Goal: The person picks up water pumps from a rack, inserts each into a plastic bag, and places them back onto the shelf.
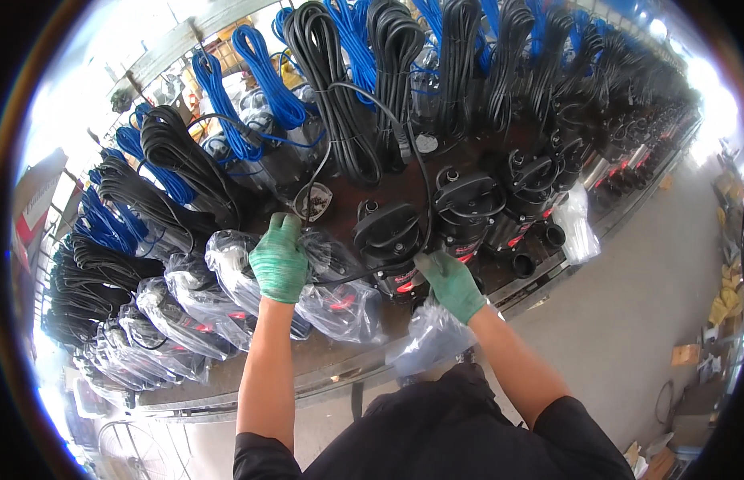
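The left hand (279,260), in a green knitted glove, was closed around the gathered top of a clear plastic bag (328,288) that covered a black pump with red markings lying on the long metal workbench (340,372). Just to the right of that bag stood an uncovered black submersible pump with a carrying handle (390,244). The right hand (452,284), also green-gloved, rested against that pump's lower side, fingers curled on a thin black cable (348,278) running across toward the bag. A loose clear plastic bag (429,340) hung off the bench edge below the right wrist. Behind the standing pump hung coils of black cable (340,96) and blue cable (220,96).
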Demonstrator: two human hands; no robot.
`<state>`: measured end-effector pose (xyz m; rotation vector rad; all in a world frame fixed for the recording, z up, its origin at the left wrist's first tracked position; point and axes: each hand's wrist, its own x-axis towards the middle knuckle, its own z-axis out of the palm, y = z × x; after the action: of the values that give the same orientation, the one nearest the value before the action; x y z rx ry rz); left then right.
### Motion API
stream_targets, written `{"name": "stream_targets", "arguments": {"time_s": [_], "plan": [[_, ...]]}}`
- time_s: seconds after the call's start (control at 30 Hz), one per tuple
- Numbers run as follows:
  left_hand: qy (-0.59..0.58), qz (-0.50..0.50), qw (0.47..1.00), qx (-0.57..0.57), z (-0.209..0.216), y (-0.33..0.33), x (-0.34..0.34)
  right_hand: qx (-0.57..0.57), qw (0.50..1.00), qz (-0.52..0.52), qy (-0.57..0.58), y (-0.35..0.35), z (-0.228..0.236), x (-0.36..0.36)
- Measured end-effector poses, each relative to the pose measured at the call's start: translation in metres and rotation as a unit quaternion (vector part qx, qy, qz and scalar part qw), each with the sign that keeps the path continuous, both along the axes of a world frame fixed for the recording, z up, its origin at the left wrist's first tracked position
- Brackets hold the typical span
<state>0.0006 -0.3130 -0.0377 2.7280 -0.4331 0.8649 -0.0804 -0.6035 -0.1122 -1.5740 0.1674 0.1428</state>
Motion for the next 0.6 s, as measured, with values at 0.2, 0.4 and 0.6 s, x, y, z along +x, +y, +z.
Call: {"name": "stream_targets", "arguments": {"time_s": [0.2, 0.4, 0.6], "plan": [[0.009, 0.005, 1.0, -0.001, -0.004, 0.002, 0.001, 0.033, 0.996, -0.069, -0.036, 0.015, 0.041, 0.028], [-0.007, -0.007, 1.0, -0.014, -0.004, 0.009, -0.003, 0.011, 0.989, 0.041, -0.14, 0.046, 0.157, 0.064], [-0.029, -0.001, 0.999, -0.02, -0.006, 0.003, 0.003, -0.68, 0.698, 0.201, -0.097, 0.076, 0.137, 0.192]]}}
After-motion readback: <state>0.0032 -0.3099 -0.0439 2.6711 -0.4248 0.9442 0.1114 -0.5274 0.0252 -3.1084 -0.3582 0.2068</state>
